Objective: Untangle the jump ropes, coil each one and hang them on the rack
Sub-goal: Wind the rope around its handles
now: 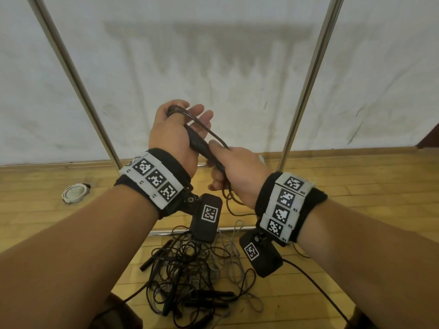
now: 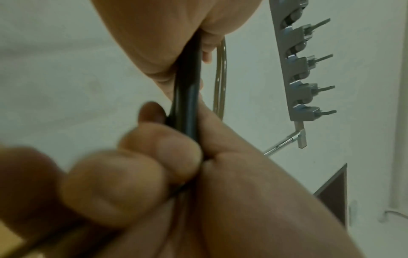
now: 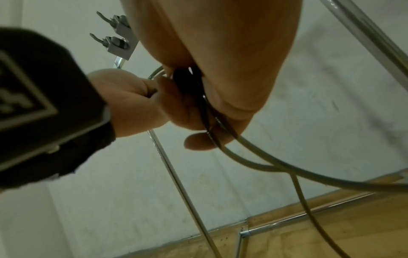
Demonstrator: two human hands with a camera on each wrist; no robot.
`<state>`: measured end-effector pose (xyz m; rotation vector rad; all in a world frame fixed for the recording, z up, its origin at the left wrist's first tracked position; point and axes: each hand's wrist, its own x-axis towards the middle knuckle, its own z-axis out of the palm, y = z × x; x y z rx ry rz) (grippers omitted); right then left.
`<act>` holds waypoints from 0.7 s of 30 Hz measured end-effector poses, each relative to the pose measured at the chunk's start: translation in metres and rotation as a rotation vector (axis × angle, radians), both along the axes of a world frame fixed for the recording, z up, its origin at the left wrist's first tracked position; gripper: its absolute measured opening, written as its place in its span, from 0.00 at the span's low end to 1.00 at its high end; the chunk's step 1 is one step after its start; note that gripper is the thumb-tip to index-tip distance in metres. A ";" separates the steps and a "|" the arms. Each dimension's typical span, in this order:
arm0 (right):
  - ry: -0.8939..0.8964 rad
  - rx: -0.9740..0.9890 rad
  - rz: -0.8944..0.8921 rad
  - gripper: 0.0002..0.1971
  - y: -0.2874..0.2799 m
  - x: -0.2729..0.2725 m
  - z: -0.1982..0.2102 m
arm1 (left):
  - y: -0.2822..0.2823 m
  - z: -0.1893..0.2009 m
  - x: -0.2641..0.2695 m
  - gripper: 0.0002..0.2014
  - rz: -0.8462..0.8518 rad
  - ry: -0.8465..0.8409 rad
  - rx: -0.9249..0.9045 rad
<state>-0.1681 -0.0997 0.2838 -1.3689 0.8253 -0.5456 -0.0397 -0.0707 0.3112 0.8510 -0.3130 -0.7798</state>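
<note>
The jump rope (image 1: pixel 215 136) being worked is held up in front of the person, between the two hands and in front of the white cloth backdrop: a thin dark cord with slim black handles (image 1: pixel 202 148), its loops gathered over the left hand (image 1: pixel 175 136) and its loose tail dropping past the right wrist toward the floor. The cord looks light, limp and smooth, so it probably slides easily through fingers and will spring out of a coil unless it is pinned; the handles are the only stiff parts, and so the surest places to take hold. The left hand has its thumb pressed over the loops while its fingers stay fairly straight behind them; the right hand (image 1: pixel 235 169) is curled round the lower end of the handles, and the two hands sit close together, nearly touching. A good grip for coiling would seem to be both handles in one fist, with the cord fed in even loops by the other. Below, near the person on the wooden floor (image 1: pixel 356 210), lies the remaining tangle of ropes (image 1: pixel 197 276), dark and pale grey cords crossing with several black handles, likely to snag if pulled hard. The rack's metal uprights (image 1: pixel 306 84) rise at left and right, and its row of hooks (image 2: pixel 309 69) shows in the left wrist view, above the hands. A small white round object (image 1: pixel 75 193) lies on the floor at the far left.
</note>
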 end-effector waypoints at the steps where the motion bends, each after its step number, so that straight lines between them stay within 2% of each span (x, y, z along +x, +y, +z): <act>1: -0.016 0.002 -0.028 0.22 -0.001 0.000 0.001 | 0.000 -0.002 0.003 0.10 -0.008 -0.031 0.010; 3: -0.005 -0.018 -0.086 0.20 -0.007 -0.004 0.005 | 0.000 -0.007 0.010 0.09 -0.040 -0.251 0.077; 7: 0.108 -0.150 -0.172 0.16 -0.032 -0.020 0.010 | 0.011 -0.014 0.033 0.02 -0.174 -0.895 0.328; 12: 0.330 -0.358 -0.043 0.18 -0.046 -0.026 0.005 | 0.030 -0.008 0.049 0.14 -0.482 -1.453 0.658; 14: 0.394 -0.435 0.008 0.19 -0.041 -0.022 0.005 | 0.035 -0.002 0.048 0.17 -0.582 -1.578 0.764; 17: 0.488 -0.602 0.087 0.18 -0.025 -0.011 0.009 | 0.043 0.000 0.042 0.18 -0.752 -1.655 0.843; 21: 0.519 -0.724 0.170 0.17 -0.005 0.005 0.011 | 0.047 -0.011 0.029 0.09 -0.850 -1.585 0.904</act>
